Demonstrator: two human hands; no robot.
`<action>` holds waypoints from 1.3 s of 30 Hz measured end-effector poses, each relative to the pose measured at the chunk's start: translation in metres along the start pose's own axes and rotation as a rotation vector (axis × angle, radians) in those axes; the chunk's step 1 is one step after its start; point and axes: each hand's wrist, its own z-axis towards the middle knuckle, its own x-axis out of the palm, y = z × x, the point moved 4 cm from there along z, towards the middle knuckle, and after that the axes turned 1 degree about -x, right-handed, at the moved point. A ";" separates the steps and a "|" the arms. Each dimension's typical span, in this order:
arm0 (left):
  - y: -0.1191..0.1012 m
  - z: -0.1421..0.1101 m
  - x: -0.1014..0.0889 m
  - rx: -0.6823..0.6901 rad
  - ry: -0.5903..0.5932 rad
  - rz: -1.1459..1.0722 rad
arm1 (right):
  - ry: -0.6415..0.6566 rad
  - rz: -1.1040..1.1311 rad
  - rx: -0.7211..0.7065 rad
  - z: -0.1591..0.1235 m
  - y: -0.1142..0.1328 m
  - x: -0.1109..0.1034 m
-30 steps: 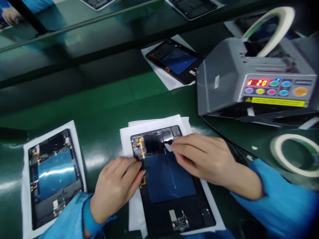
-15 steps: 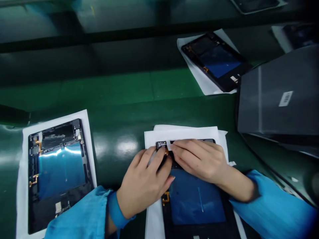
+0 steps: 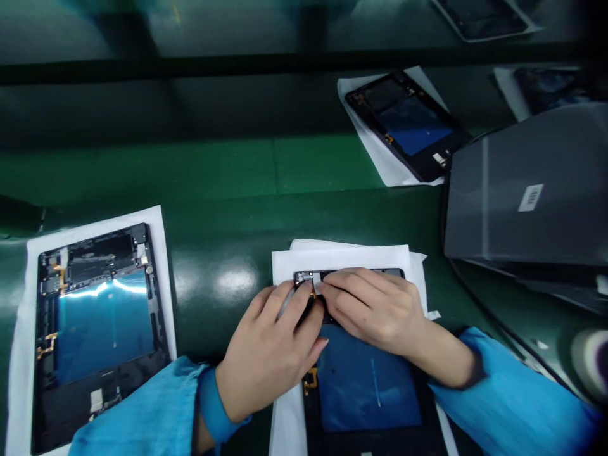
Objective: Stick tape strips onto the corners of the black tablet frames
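An opened tablet with a blue battery panel lies on white paper in front of me. Both hands rest on its top edge. My left hand lies over the upper left corner, fingers together and pressing down. My right hand covers the top strip, its fingertips pinched on a small piece of white tape at the upper left of the frame. Blue sleeves cover both forearms.
A second opened tablet lies on paper at the left. A third one sits at the far right by a grey tape dispenser machine. More tablets lie at the top right. A tape roll shows at the right edge. The surface is a green belt.
Both hands moved up to the tablet's top left corner and the tape went with the right hand. The view swung left, so the dispenser's front panel left the picture.
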 end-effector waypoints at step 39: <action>0.005 0.027 -0.006 0.205 -0.071 0.156 | -0.214 -0.736 0.375 -0.146 -0.096 -0.125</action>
